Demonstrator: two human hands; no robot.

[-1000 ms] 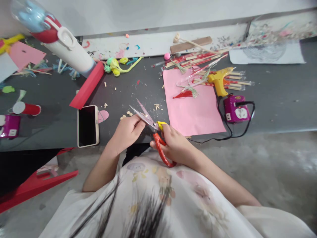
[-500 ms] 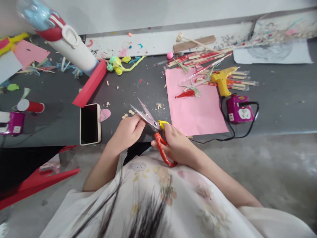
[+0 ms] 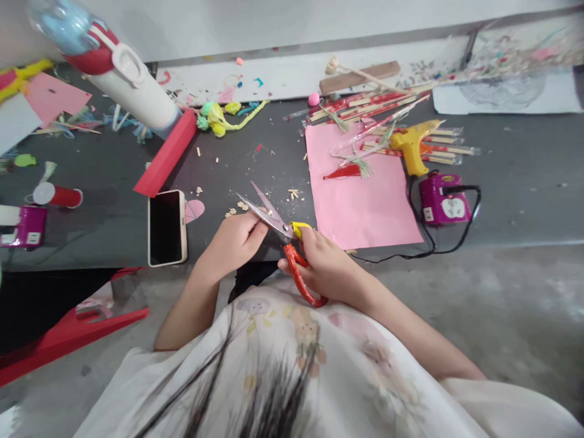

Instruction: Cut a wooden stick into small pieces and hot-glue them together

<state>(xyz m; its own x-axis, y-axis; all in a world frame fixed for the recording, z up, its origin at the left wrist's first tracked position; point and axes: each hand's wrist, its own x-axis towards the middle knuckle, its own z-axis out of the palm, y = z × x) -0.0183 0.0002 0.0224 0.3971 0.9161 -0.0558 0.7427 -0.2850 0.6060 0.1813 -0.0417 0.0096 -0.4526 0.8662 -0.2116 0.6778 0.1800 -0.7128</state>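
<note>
**Right grip [image 3: 331,264] is holding the scissors [image 3: 286,229]**

The right grip is wrapping around the red and yellow handles [image 3: 295,277]. The blades [image 3: 260,211] are standing wide apart and pointing ahead and leftward, to the left grip [image 3: 232,243]. The left grip is being narrow, with its thumb and forefinger meeting at one blade. A small pale bit [image 3: 270,212] is showing there; I cannot tell whether the left grip is holding it.

On the table [image 3: 524,182], short pale pieces [image 3: 293,194] are lying ahead of both grips, between them. A phone [image 3: 165,228] is lying left of the left grip. A pink sheet [image 3: 365,210] is lying ahead and rightward of the right grip, with a yellow glue gun [image 3: 413,152] lying farther beyond.
</note>
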